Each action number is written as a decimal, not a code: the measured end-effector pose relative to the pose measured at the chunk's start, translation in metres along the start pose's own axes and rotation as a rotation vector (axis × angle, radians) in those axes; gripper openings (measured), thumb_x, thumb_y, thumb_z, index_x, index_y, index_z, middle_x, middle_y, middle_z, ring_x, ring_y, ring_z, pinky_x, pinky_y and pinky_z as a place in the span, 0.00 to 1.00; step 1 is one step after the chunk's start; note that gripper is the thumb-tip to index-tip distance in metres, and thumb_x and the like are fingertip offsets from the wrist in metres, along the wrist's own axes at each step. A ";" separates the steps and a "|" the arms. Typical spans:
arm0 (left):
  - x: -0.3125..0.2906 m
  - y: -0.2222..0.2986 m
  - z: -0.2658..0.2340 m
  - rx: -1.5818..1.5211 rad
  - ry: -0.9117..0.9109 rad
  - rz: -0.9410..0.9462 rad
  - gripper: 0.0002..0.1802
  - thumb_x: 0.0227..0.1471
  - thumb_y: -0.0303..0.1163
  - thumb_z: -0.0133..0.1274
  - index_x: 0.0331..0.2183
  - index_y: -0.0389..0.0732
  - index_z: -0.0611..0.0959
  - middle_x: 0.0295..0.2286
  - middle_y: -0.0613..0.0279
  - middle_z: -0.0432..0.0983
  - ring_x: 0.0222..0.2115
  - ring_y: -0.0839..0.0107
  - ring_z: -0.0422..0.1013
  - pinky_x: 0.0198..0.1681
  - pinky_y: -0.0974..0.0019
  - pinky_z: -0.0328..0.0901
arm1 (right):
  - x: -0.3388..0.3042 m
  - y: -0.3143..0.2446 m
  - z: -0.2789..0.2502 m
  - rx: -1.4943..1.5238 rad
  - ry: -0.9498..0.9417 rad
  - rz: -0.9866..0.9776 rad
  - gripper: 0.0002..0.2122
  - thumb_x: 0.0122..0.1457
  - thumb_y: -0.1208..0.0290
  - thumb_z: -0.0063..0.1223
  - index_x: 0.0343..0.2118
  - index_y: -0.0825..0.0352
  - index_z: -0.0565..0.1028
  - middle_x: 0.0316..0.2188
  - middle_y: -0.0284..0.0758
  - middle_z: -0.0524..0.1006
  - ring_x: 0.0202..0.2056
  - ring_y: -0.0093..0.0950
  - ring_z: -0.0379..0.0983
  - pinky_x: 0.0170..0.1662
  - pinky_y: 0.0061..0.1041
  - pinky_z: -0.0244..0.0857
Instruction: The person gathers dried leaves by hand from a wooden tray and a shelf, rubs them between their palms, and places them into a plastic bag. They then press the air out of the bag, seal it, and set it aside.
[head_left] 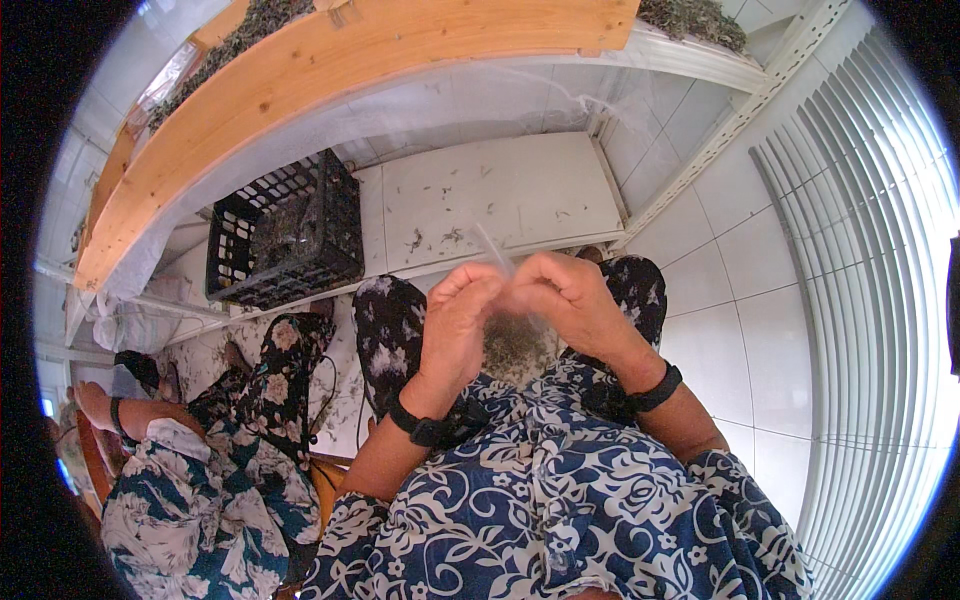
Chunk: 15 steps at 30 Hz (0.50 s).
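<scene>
My left hand [458, 315] and my right hand [565, 300] meet in front of me above my knees, both closed with fingertips pinched together. A thin translucent strip [490, 247], plastic by its look, sticks up from between them. The fingertips are slightly blurred, and whatever else they grip is hidden. Below the hands, between my legs, lies a heap of dried, dark green-brown leaf bits [517, 350]. What holds this heap cannot be made out. Each of my wrists wears a black band.
A wooden-edged shelf [380, 60] with dried leaves crosses ahead. A black plastic crate [285, 230] stands on the white lower shelf [510, 180], near scattered leaf bits. A co-worker [215, 490] sits at my left. A ribbed white radiator [860, 270] flanks my right.
</scene>
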<state>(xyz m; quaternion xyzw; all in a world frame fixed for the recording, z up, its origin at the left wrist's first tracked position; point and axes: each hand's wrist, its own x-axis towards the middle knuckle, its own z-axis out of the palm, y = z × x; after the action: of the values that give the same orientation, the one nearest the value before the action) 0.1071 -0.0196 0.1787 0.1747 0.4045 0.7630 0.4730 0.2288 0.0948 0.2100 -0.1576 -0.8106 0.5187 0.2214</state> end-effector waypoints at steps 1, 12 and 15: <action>0.001 0.000 0.001 0.000 0.000 0.000 0.06 0.51 0.28 0.52 0.32 0.36 0.75 0.27 0.57 0.76 0.26 0.67 0.73 0.33 0.67 0.69 | 0.001 0.000 0.000 0.000 0.000 0.000 0.06 0.53 0.69 0.50 0.28 0.67 0.73 0.22 0.38 0.75 0.24 0.31 0.73 0.29 0.28 0.64; 0.004 -0.001 0.005 -0.050 -0.013 -0.039 0.22 0.51 0.26 0.53 0.48 0.38 0.68 0.33 0.59 0.75 0.29 0.69 0.72 0.36 0.67 0.68 | 0.001 0.008 0.005 0.134 0.074 0.049 0.07 0.56 0.69 0.48 0.31 0.67 0.73 0.21 0.33 0.74 0.23 0.23 0.69 0.28 0.24 0.64; 0.003 -0.002 0.009 0.130 0.081 0.114 0.38 0.47 0.27 0.57 0.58 0.42 0.58 0.40 0.56 0.71 0.31 0.70 0.71 0.36 0.69 0.68 | 0.001 0.003 0.001 0.150 0.031 0.078 0.07 0.56 0.69 0.48 0.30 0.68 0.72 0.22 0.34 0.73 0.24 0.24 0.68 0.30 0.25 0.63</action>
<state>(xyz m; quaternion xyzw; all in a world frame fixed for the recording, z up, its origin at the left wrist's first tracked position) 0.1124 -0.0129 0.1823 0.1969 0.4613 0.7673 0.3996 0.2274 0.0954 0.2073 -0.1802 -0.7592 0.5837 0.2246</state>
